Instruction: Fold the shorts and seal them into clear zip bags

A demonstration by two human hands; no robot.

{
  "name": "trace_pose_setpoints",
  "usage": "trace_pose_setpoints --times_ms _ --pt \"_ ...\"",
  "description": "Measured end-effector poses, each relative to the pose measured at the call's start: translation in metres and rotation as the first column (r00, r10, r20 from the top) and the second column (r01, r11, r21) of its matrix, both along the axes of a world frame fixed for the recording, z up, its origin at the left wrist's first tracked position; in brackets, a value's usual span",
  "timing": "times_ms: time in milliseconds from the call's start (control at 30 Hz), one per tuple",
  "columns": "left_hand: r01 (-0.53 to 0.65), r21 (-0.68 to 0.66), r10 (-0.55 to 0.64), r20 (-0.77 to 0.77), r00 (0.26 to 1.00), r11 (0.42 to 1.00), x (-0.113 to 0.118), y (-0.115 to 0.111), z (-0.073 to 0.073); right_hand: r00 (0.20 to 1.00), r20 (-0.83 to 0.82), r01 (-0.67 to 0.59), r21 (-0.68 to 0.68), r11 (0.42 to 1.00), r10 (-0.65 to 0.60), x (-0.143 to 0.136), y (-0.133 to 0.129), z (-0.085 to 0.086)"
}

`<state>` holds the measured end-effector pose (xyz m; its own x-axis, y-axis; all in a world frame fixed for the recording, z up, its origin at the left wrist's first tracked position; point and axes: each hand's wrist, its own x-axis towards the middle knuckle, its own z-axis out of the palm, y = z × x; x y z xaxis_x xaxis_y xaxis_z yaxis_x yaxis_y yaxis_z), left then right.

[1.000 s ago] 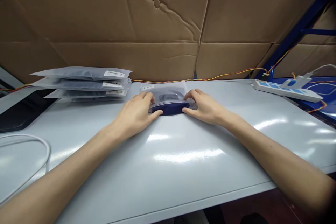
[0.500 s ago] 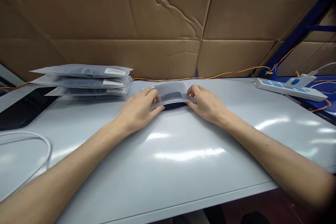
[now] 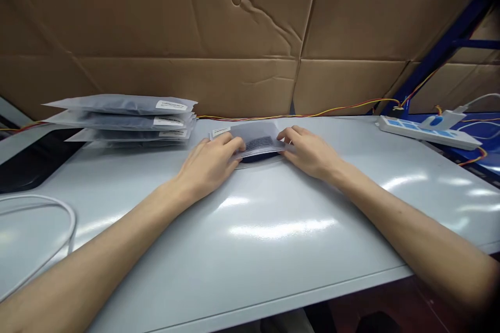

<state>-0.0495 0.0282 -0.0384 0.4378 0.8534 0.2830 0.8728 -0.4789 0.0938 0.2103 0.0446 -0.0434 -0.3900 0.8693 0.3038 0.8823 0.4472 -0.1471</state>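
A frosted plastic bag with something dark inside lies on the light grey table. Printed text shows near its front edge and a white label at its far left corner. My left hand pinches the near left corner, thumb below and fingers on top. At the near right corner my right hand has its fingers closed on the edge. Between the two hands the bag's front edge is raised a little off the table. To the left stands a stack of similar labelled bags.
Behind the table rises a brown cardboard sheet, with red and yellow wires along its foot. A white power strip lies at the right by a blue frame. A black flat object and a white cable are at the left.
My left hand has shifted slightly right and rolled over the bag's corner, uncovering the white label. The front edge now bows less and sits flatter. My right hand has hardly moved.
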Motion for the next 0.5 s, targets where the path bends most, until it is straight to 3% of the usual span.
trace_pose_setpoints --times_ms 233,400,500 --pt "0.205 -0.083 -0.205 0.012 0.979 0.975 -0.01 0.001 0.003 0.995 -0.082 0.049 -0.018 0.999 -0.05 0.021 0.014 -0.004" --pt "0.279 -0.173 -0.283 0.004 0.959 0.944 -0.016 -0.002 0.011 0.99 -0.125 0.049 -0.073 0.996 -0.058 0.034 0.022 -0.004" --pt "0.294 -0.2 -0.296 0.018 0.955 0.935 -0.018 -0.002 0.013 0.995 -0.097 0.033 -0.012 0.999 -0.034 0.035 0.019 -0.002"
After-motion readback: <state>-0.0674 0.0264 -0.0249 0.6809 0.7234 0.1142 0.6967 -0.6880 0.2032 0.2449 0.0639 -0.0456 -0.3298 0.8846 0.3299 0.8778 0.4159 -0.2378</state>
